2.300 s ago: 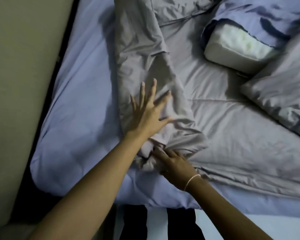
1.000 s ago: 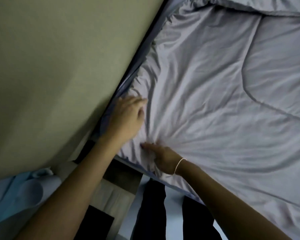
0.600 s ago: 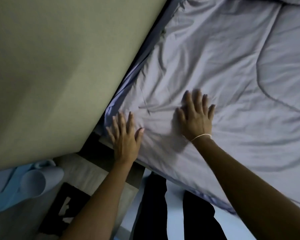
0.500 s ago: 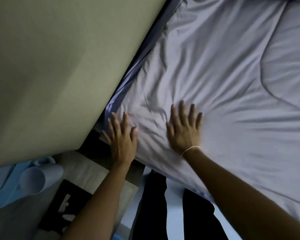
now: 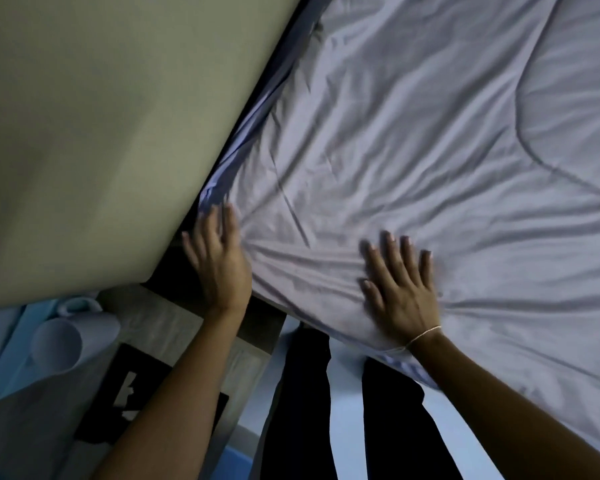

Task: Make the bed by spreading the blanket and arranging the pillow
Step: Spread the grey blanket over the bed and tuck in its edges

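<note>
The pale grey-lilac blanket (image 5: 413, 140) lies spread over the bed and fills the right and upper part of the view, with creases fanning from its near left corner. My left hand (image 5: 219, 261) rests with fingers apart at that corner, beside the wall, its palm partly off the bed's edge. My right hand (image 5: 400, 289), with a thin band on the wrist, lies flat and spread on the blanket near the bed's near edge. A strip of bluer sheet (image 5: 253, 109) shows along the wall side. No pillow is in view.
A beige wall (image 5: 101, 126) runs diagonally along the bed's left side. On the floor at lower left stand a pale mug (image 5: 70, 337) lying on its side, light blue items and a dark mat (image 5: 142, 393). My dark trouser legs (image 5: 302, 410) stand at the bed's edge.
The blanket's folded corner was pulled out to the bed's corner by the wall. Both hands then let go and lie flat; in the last half second they slid slightly apart along the edge.
</note>
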### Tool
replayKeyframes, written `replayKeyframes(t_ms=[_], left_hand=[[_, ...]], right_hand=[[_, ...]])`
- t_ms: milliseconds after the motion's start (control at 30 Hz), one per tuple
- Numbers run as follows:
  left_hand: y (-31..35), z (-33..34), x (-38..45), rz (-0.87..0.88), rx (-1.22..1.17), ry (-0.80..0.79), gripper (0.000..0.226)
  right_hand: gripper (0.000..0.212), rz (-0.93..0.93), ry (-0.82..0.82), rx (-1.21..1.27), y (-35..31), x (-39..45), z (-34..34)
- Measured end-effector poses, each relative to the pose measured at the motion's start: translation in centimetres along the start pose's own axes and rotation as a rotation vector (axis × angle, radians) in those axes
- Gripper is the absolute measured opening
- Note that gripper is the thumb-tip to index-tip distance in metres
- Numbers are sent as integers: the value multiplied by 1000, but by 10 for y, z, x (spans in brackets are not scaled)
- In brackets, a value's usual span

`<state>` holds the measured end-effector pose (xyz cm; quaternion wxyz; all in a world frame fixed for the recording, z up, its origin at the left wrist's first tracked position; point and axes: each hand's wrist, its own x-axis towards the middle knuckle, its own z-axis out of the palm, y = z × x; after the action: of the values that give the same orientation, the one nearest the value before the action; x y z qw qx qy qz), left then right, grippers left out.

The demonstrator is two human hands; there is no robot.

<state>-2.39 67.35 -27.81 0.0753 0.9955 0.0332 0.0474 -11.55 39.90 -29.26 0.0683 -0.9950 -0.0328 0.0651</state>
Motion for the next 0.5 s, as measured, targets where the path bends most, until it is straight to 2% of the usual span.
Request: replayKeyframes(t_ms=[67, 133, 300, 500], left_hand=[[21, 6, -1, 191, 15, -87, 57], [35, 17, -5, 274, 58, -196, 58], [36, 29, -27, 187, 80, -306, 61], [55, -12, -32, 175, 86, -494, 65]], right_hand=[[58, -11, -26, -29, -5, -11, 9], [59, -6, -32, -35, -17, -20, 17], [61, -64, -73, -9, -41, -38, 19], [54, -104, -223, 88, -41, -49, -19]])
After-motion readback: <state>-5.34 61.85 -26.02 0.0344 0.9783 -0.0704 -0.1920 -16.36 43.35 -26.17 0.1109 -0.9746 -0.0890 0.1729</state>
